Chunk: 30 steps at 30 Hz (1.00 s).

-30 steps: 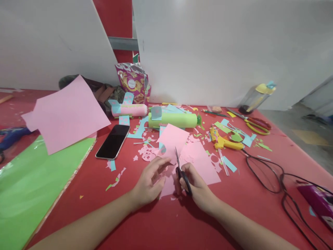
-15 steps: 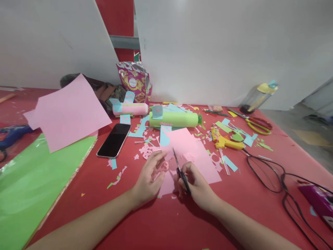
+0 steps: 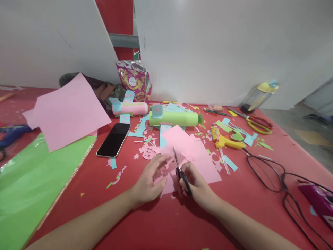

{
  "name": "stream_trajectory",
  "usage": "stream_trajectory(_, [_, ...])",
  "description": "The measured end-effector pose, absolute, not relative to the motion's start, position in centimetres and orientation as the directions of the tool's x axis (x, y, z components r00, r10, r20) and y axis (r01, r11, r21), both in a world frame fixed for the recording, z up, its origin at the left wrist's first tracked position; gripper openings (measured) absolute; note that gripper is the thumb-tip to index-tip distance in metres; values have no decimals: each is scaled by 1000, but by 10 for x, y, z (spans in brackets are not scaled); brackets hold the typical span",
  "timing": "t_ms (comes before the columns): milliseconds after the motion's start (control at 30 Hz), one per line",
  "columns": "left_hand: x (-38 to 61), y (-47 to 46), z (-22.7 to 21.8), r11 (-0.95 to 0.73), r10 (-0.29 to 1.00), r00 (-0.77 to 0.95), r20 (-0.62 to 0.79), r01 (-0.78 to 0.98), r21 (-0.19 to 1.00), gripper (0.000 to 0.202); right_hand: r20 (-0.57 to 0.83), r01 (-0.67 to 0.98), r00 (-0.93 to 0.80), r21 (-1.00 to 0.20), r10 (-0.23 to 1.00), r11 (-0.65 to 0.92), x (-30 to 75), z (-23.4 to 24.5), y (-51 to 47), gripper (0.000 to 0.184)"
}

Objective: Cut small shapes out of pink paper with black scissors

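Observation:
My right hand is closed round the black handles of a small pair of scissors, whose narrow blades point up and away over pink paper. To its left, my left hand has thumb and fingers apart in a curve. Small pink paper cutouts show in the gap between them; whether the fingertips touch these I cannot tell. Just beyond the hands lies a light green paper-wrapped tube with blue fins. A similar pink tube lies farther left.
A phone and a green sheet lie left, with a large pink sheet over part of it. On the right are a yellow glue gun with a looping black cord, larger scissors and a bottle. Paper scraps are scattered around.
My left hand has shifted slightly, its fingers reaching a little farther right over the cutouts. The pink paper beneath has turned or slid slightly left. My right hand and scissors barely differ.

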State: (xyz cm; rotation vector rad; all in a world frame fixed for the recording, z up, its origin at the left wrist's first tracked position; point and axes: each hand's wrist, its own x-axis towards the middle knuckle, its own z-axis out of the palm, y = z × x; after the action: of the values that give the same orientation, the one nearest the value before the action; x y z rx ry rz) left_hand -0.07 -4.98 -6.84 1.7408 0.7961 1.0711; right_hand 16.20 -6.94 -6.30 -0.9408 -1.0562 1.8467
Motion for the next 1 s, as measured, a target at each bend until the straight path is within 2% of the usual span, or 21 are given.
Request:
stream_trajectory(367, [-2, -49, -66, -401, 833, 443, 331, 73, 913, 45, -204, -224, -426, -920, 881, -321, 168, -64, -66, 38])
stream_trajectory(600, [-1, -49, -66, -349, 858, 421, 294, 56, 936, 40, -240, -253, -429, -893, 871, -371, 165, -63, -66, 36])
stream_trajectory(1000, [-3, -47, -69, -467, 848, 358, 391, 156, 870, 38, -270, -244, -362, -896, 892, -370, 164, -64, -67, 29])
